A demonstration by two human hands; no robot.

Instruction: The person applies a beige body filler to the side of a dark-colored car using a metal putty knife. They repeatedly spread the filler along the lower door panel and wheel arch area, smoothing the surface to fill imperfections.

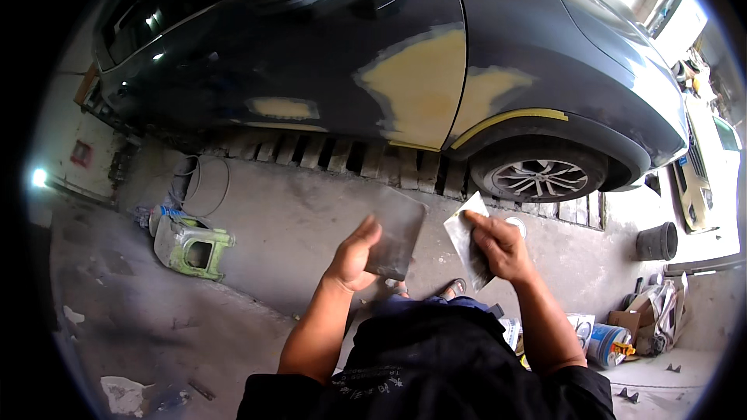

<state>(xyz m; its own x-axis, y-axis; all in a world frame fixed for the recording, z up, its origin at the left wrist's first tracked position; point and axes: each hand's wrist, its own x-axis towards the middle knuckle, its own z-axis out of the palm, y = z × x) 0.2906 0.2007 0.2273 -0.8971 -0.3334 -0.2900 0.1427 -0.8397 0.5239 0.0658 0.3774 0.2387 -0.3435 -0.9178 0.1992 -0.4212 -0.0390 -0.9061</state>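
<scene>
In my left hand [355, 255] is a dark, flat rectangular board [401, 232], with the thumb over its near face. My right hand [503, 247] grips a thin pale-grey flat spreader [467, 235] with a pointed upper corner; its lower part is smudged darker. Both are held apart in front of my body. Beyond them stands a dark grey car [311, 70]. Sanded yellowish filler patches cover the front door [420, 82] and the fender [486, 93]. Yellow masking tape [517, 117] follows the wheel arch above the front wheel [541, 177].
On the left floor lies a green-stained plastic stool [219, 250] near a looped hose [204, 194]. A black bucket [657, 243] stands at the right. A blue can [608, 344] and bags [661, 311] crowd the lower right. Slats [373, 163] run beneath the car.
</scene>
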